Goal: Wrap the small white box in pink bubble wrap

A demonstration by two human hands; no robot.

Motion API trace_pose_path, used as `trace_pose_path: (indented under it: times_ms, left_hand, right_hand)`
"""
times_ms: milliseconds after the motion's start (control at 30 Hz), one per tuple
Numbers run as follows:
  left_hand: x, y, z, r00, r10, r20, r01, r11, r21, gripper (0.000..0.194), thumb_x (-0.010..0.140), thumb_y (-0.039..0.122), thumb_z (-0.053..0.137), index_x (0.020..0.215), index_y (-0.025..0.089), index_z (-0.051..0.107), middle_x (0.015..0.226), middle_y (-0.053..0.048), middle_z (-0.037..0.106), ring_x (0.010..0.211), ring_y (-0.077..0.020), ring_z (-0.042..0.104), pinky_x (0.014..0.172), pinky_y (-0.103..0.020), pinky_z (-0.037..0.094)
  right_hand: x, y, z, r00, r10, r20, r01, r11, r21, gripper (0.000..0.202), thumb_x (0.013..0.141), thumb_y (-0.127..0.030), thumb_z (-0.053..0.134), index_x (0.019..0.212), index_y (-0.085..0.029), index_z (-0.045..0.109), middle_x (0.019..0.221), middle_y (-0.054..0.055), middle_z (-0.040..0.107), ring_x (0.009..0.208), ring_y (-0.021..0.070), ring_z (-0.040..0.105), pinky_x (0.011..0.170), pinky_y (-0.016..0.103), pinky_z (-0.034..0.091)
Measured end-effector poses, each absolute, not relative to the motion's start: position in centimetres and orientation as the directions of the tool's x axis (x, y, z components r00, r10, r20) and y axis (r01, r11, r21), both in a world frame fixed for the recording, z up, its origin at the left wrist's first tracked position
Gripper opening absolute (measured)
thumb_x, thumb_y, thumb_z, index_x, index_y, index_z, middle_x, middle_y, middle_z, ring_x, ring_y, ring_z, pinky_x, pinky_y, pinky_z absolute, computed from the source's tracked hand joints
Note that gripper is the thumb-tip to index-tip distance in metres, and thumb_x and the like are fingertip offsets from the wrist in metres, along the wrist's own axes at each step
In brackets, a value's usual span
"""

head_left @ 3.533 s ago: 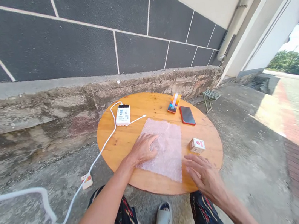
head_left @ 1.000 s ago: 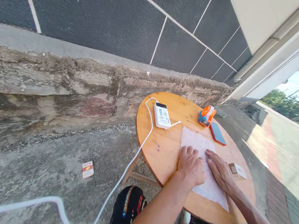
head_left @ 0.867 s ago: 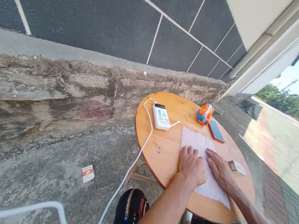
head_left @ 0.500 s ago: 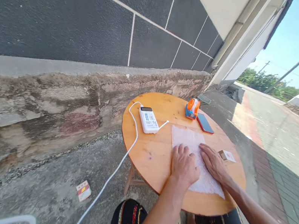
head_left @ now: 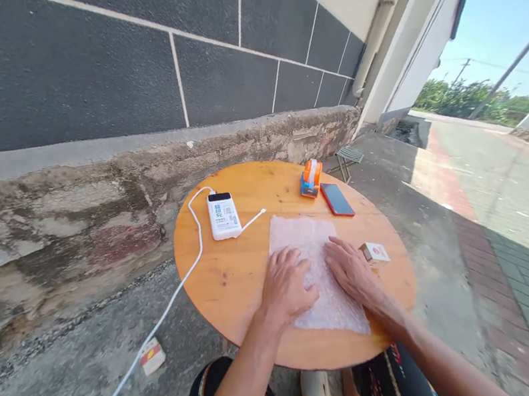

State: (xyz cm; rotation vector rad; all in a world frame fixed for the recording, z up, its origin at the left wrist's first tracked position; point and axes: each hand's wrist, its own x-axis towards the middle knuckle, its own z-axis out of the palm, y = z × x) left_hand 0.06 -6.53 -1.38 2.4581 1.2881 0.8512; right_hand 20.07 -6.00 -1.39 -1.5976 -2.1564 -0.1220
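Observation:
A sheet of clear bubble wrap lies flat on a round wooden table. My left hand rests palm down on its left part, fingers slightly apart. On the right part lies my right hand, also palm down with its fingers stretched out. Just right of that hand stands a small white and brown box.
On the table are a white power bank with a white cable, an orange and blue tape dispenser and a red-edged phone. A card packet lies on the ground. Behind runs a wall.
The camera view has turned and shifted, so the table appears further left. Both hands stay flat on the bubble wrap, with my left thumb spread a little more.

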Motion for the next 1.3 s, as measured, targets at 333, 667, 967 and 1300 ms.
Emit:
trace_pose_path:
  times_ms: [333,667,967,1300]
  left_hand:
    - [0.7,-6.1,-1.2,0.494,0.819,0.291,0.735,-0.572,0.363,0.053,0.067,0.023,0.059,0.12,0.017,0.058,0.134,-0.01,0.051,0.126,-0.0277,0.042,0.109,-0.045,0.032]
    - [0.7,-7.6,1.1,0.562,0.772,0.297,0.767,-0.621,0.16,0.043,0.072,0.023,0.059,0.115,0.022,0.065,0.139,-0.01,0.047,0.134,-0.0325,0.033,0.111,-0.054,0.027]
    - [-0.5,-12.0,-1.0,0.433,0.816,0.384,0.778,-0.553,0.299,0.032,0.076,0.019,0.058,0.106,0.024,0.069,0.124,-0.008,0.058,0.118,-0.0265,0.048,0.102,-0.048,0.04]
    - [-0.9,-12.3,-1.5,0.38,0.816,0.436,0.744,-0.55,0.379,0.034,0.075,0.018,0.059,0.107,0.025,0.068,0.125,-0.007,0.056,0.12,-0.0257,0.046,0.104,-0.047,0.037]
  right_hand:
    - [22.4,-14.4,-0.8,-0.448,0.843,0.299,0.808,0.524,-0.27,0.031,0.089,-0.022,0.05,0.118,-0.022,0.06,0.132,0.008,0.056,0.121,0.0265,0.048,0.102,0.046,0.036]
    - [34.1,-12.4,-1.1,-0.017,0.882,0.471,0.771,0.312,-0.555,0.033,0.088,-0.028,0.048,0.12,-0.022,0.056,0.133,0.011,0.053,0.118,0.0264,0.053,0.095,0.045,0.044]
    - [33.8,-6.8,-2.7,-0.08,0.948,0.307,0.621,0.288,-0.729,0.059,0.076,-0.026,0.058,0.132,-0.019,0.043,0.121,0.011,0.062,0.106,0.0273,0.061,0.095,0.047,0.045]
    - [29.6,-7.5,0.1,-0.131,0.932,0.339,0.601,0.346,-0.72,0.042,0.077,-0.035,0.063,0.115,-0.021,0.054,0.112,0.008,0.066,0.099,0.0252,0.062,0.089,0.044,0.047]
